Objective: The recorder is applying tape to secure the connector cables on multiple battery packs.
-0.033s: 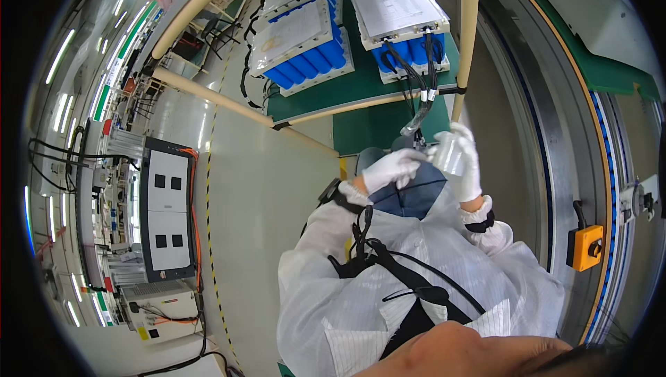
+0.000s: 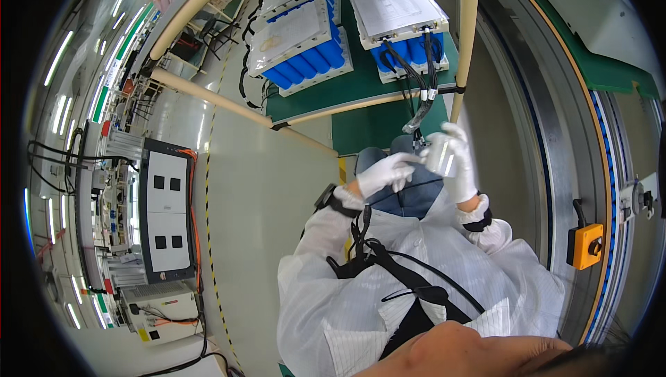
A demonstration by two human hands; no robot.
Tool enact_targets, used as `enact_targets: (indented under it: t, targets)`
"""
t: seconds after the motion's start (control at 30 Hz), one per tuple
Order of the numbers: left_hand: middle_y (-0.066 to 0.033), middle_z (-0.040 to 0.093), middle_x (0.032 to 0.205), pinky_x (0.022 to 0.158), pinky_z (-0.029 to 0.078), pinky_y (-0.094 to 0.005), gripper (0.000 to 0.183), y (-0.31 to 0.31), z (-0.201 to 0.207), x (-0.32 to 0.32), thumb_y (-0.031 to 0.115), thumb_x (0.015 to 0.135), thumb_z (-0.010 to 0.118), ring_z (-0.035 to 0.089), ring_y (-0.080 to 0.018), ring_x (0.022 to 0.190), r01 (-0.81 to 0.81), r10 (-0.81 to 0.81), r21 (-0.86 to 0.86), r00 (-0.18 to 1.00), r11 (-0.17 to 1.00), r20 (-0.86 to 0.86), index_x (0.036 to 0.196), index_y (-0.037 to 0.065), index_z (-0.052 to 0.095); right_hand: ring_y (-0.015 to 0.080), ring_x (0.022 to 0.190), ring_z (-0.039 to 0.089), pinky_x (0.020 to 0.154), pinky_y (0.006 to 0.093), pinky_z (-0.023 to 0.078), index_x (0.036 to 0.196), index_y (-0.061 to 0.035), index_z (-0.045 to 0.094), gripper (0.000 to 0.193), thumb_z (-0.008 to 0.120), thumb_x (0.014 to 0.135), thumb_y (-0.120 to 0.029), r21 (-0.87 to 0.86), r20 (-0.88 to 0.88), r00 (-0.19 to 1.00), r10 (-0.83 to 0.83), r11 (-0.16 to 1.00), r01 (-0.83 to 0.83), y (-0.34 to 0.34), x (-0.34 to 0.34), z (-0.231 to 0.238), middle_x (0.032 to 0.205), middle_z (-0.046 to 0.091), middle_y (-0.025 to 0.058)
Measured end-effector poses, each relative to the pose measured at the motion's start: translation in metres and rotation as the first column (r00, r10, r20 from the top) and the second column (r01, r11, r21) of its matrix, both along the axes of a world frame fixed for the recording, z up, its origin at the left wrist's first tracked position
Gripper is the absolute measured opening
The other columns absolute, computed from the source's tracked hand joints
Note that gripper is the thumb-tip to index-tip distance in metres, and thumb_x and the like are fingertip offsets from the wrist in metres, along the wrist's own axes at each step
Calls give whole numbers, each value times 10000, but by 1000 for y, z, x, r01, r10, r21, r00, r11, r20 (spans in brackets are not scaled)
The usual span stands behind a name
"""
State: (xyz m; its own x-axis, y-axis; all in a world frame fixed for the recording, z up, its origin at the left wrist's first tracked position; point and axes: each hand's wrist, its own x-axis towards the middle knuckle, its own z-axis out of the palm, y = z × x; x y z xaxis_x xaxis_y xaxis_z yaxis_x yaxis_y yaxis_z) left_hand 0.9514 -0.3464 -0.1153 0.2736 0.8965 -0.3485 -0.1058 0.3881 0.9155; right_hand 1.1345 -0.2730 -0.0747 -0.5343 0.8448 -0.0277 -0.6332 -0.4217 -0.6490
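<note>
Clear roll (image 2: 439,158), clasped by your right hand (image 2: 464,169), has shifted slightly left, suggesting ongoing handling; your left hand's (image 2: 383,173) hold is unclear.

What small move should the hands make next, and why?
Perhaps steady the shiny, clear-looking rounded piece with the white-gloved left hand: the white-gloved right hand holds it, and the left is close beside it, though contact is unclear.

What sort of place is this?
Likely a factory workshop, possibly battery-related: rectangular blue-and-white blocks of packed cylinders, yellow-and-black striped floor tape, and a boxy orange wall-side switch.
</note>
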Motion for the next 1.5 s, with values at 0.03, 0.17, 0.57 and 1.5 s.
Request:
enact_targets:
  t: [0.03, 0.17, 0.57, 1.5]
  targets:
    - [-81, 543, 874, 568, 450, -219, 578, -9, 3, -6, 297, 844, 578, 539, -107, 654, -17, 17, 3, 1000, 1000, 25, 1286, 24, 324, 231, 803, 598, 730, 329, 503, 1192, -45, 352, 504, 588, 790, -238, 30, 20, 997, 77, 997, -77, -4, -6, 1, 997, 541, 135]
    - [-96, 506, 1042, 692, 489, -234, 633, -37, 27, -15, 173, 813, 589, 569, -132, 810, -191, 178, 76, 973, 979, 147, 1348, 61, 269, 158, 992, 501, 857, 293, 417, 1160, -59, 410, 534, 679, 701, -113, 215, 208, 977, 41, 973, -86, -26, -52, -10, 1067, 512, 79]
    - [-31, 517, 547, 334, 300, -200, 151, -13, 41, -95, 165, 818, 476, 443, -84, 377, -905, 950, 297, 312, 306, -27, 869, 52, 562, 244, 1050, 504, 901, 331, 397, 1091, -32, 550, 311, 600, 798, -124, 790, 273, 845, -459, 608, 75, -2, -47, 9, 1133, 535, 122]
    - [-213, 535, 988, 739, 430, -398, 300, 120, -82, -115, 165, 798, 500, 528, -339, 863, -199, 846, 915, -352, 351, -401, 1048, 0, 512, 176, 970, 559, 921, 296, 417, 1008, -33, 489, 325, 404, 729, 110, 416, -73, 960, -269, 867, 275, 307, -104, -2, 1004, 585, 92]
